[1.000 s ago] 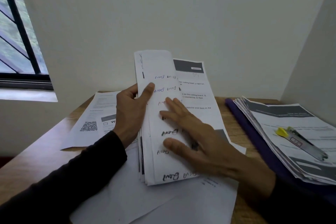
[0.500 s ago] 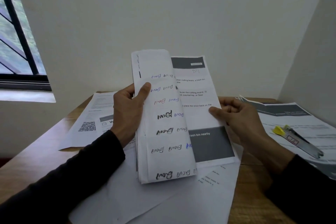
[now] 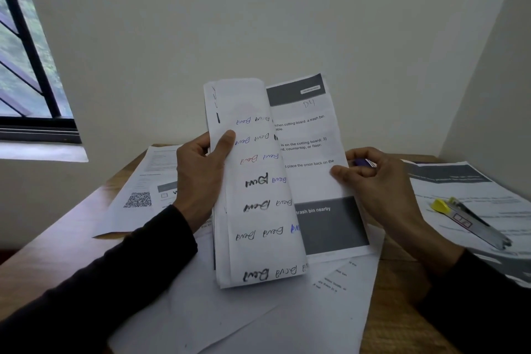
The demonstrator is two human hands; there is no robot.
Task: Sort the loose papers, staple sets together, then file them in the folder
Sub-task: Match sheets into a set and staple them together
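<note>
The left hand (image 3: 201,178) grips a folded-back sheaf of papers (image 3: 258,195) above the table (image 3: 51,241); the right hand (image 3: 382,184) pinches its printed page's edge; loose sheets (image 3: 244,319) lie beneath; a stapler (image 3: 471,221) rests on a right-side stack (image 3: 465,190); a QR-coded sheet (image 3: 138,198) lies left.

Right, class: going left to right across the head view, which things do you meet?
Black-framed window → white QR-code sheet → left hand → folded white paper stack → right hand → yellow-tipped metal stapler.

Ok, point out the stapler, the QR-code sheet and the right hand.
stapler (image 3: 471,223), head view, on its metal body.
QR-code sheet (image 3: 138,200), head view, on the code.
right hand (image 3: 382,181), head view, on its back.
</note>
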